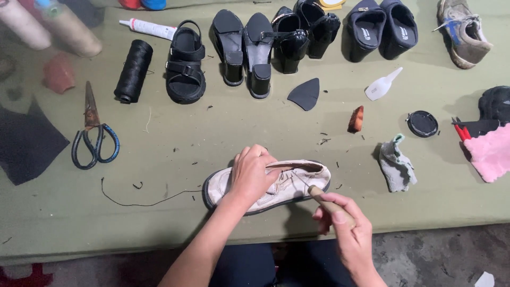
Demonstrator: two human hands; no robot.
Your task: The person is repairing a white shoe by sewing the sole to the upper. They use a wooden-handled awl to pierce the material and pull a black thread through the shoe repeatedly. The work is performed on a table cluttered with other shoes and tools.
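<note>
A worn cream shoe [303, 172] with a dark sole lies on its side on the olive cloth [212, 138] near the front edge. My left hand [252, 175] presses down on its middle, fingers wrapped over the upper. My right hand [342, 223] grips a wooden-handled awl [319, 195], its thin metal tip reaching into the shoe's upper near the opening. A black thread [143, 202] trails left from the shoe's toe across the cloth.
Scissors [94, 139] and a black thread spool [133, 70] lie at the left. Sandals, heels and other shoes [255, 45] line the back. A glue tube [147, 27], a black sole piece [305, 94], a round tin lid [423, 124], a grey rag [396, 163] and pink cloth [491, 151] lie around.
</note>
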